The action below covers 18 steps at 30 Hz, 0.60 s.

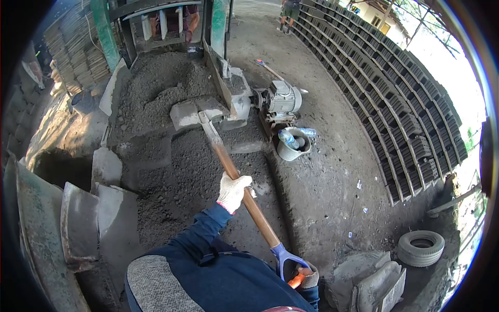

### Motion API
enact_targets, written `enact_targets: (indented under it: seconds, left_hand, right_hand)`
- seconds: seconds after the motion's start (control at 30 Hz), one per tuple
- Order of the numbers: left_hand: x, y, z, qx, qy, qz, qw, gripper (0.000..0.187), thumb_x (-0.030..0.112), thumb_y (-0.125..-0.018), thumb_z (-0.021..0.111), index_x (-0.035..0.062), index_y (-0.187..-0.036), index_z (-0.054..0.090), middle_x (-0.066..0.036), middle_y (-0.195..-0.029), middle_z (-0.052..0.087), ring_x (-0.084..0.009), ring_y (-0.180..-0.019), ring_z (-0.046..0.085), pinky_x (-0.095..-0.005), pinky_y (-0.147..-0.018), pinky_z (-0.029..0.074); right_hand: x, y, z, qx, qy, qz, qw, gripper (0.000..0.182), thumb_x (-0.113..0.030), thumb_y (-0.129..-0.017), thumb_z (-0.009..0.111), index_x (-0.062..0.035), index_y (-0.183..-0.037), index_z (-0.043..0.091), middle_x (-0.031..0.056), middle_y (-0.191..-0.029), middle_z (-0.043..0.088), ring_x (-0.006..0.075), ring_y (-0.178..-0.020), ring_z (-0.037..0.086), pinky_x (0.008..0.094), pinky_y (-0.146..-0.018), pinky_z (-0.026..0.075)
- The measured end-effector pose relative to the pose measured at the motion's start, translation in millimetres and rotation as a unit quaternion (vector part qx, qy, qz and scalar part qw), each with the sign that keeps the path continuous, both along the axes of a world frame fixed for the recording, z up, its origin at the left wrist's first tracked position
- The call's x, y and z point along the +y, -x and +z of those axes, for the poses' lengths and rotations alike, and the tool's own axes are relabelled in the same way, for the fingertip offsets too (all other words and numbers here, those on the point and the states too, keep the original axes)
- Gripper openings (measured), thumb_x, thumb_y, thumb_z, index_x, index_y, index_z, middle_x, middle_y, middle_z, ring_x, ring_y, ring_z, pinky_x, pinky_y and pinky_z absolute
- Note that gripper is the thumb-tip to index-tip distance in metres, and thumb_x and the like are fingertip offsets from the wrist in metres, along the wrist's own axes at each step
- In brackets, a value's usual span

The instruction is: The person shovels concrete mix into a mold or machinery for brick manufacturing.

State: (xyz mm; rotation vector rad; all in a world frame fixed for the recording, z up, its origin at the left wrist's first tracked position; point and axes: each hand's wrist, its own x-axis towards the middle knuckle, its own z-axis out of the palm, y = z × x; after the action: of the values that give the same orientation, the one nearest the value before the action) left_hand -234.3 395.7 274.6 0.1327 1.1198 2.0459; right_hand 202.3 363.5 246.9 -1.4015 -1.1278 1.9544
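Observation:
My left hand [233, 192], in a white knit glove, is wrapped round the wooden shaft of a shovel [260, 220]. At the lower right, my right hand [309, 277], also gloved, grips the shovel's blue and orange D-handle. The shovel's metal blade [196, 112] rests at the edge of a heap of dark, damp material [156, 93]. More loose dark material [182, 182] lies on the floor below the blade and left of the shaft.
An electric motor [281, 99] stands right of the heap, beside a bucket [294, 148] with plastic bottles. Racks of grey tiles [384, 99] curve along the right. A tyre [421, 248] and sacks [374, 283] lie lower right. Two other people are partly visible at the top.

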Motion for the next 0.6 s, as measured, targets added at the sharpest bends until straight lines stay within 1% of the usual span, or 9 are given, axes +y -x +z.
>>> enact_targets:
  seconds: [0.07,0.2,0.3,0.37,0.43,0.5,0.53,0.57,0.6]
  left_hand:
    - [3.7,26.7,8.0,-0.017,0.002,-0.012,1.000,0.039,-0.004,-0.075,0.068,0.0041,-0.102,0.041,-0.012,-0.073,0.057,-0.0272,-0.051,0.061,-0.0446,-0.047,0.058]
    - [14.7,121.4,16.5,0.018,-0.031,-0.079,0.996,0.022,0.006,-0.079,0.068,0.0044,-0.091,0.050,-0.012,-0.071,0.058,-0.0283,-0.053,0.062,-0.0487,-0.052,0.057]
    - [28.4,210.1,8.9,0.052,-0.032,-0.099,0.993,0.018,0.010,-0.082,0.068,0.0017,-0.094,0.058,-0.011,-0.070,0.058,-0.0278,-0.056,0.062,-0.0486,-0.057,0.058]
    - [39.4,270.4,17.0,0.026,-0.010,-0.082,0.996,0.020,0.013,-0.083,0.068,0.0003,-0.096,0.060,-0.011,-0.068,0.058,-0.0271,-0.058,0.062,-0.0480,-0.059,0.057]
    - [55.0,324.7,12.9,0.076,-0.004,-0.050,0.996,0.018,0.014,-0.083,0.068,0.0020,-0.093,0.059,-0.011,-0.068,0.057,-0.0266,-0.057,0.060,-0.0474,-0.060,0.056]
    - [72.2,342.9,31.0,0.050,0.058,0.035,0.996,0.016,0.015,-0.084,0.068,0.0045,-0.089,0.058,-0.011,-0.066,0.057,-0.0263,-0.055,0.058,-0.0466,-0.059,0.055]
    - [67.5,329.6,48.4,0.017,0.015,0.003,1.000,0.015,0.016,-0.084,0.067,0.0072,-0.089,0.056,-0.010,-0.065,0.056,-0.0255,-0.055,0.057,-0.0460,-0.061,0.055]
    - [59.9,298.7,74.8,0.008,-0.014,-0.015,1.000,0.017,0.019,-0.086,0.067,0.0088,-0.091,0.055,-0.010,-0.064,0.056,-0.0246,-0.056,0.058,-0.0443,-0.062,0.055]
    - [45.4,262.7,99.0,0.001,-0.088,-0.052,0.995,0.019,0.024,-0.087,0.068,0.0104,-0.092,0.054,-0.009,-0.064,0.056,-0.0257,-0.056,0.059,-0.0475,-0.066,0.054]
  right_hand:
    - [5.6,38.0,10.6,0.004,0.007,0.002,1.000,0.021,-0.015,-0.073,0.068,-0.0023,-0.089,0.065,0.0075,-0.072,0.063,0.0205,-0.061,0.061,0.0323,-0.056,0.050]
    - [13.0,150.2,41.5,0.065,0.020,-0.026,0.997,0.014,-0.007,-0.077,0.066,-0.0015,-0.090,0.063,0.0063,-0.070,0.060,0.0196,-0.058,0.059,0.0337,-0.054,0.051]
    - [26.8,236.9,45.4,0.122,0.020,-0.016,0.992,0.016,-0.005,-0.081,0.069,0.0015,-0.093,0.062,0.0068,-0.073,0.060,0.0206,-0.059,0.062,0.0341,-0.054,0.052]
    - [40.2,299.7,45.4,0.151,0.008,0.019,0.988,0.019,-0.011,-0.083,0.072,0.0010,-0.094,0.062,0.0051,-0.074,0.060,0.0195,-0.061,0.061,0.0337,-0.055,0.051]
    - [53.2,347.6,45.1,0.120,-0.004,0.066,0.991,0.020,-0.017,-0.085,0.072,-0.0001,-0.093,0.063,0.0029,-0.075,0.060,0.0161,-0.064,0.060,0.0315,-0.058,0.049]
    - [67.0,360.9,47.3,0.107,-0.085,0.164,0.977,0.025,-0.022,-0.086,0.072,-0.0004,-0.095,0.065,0.0006,-0.077,0.059,0.0114,-0.068,0.057,0.0284,-0.061,0.046]
    - [66.0,352.0,81.8,0.117,-0.124,0.131,0.977,0.031,-0.028,-0.084,0.072,0.0002,-0.097,0.066,-0.0008,-0.076,0.059,0.0093,-0.069,0.055,0.0273,-0.063,0.044]
    - [70.3,328.1,108.6,0.135,-0.102,0.099,0.981,0.033,-0.028,-0.083,0.072,0.0005,-0.098,0.067,0.0007,-0.074,0.060,0.0107,-0.071,0.057,0.0265,-0.064,0.045]
    - [67.7,297.6,160.0,0.164,-0.125,0.096,0.974,0.031,-0.024,-0.081,0.073,0.0015,-0.099,0.067,0.0045,-0.075,0.064,0.0135,-0.072,0.060,0.0262,-0.065,0.047]
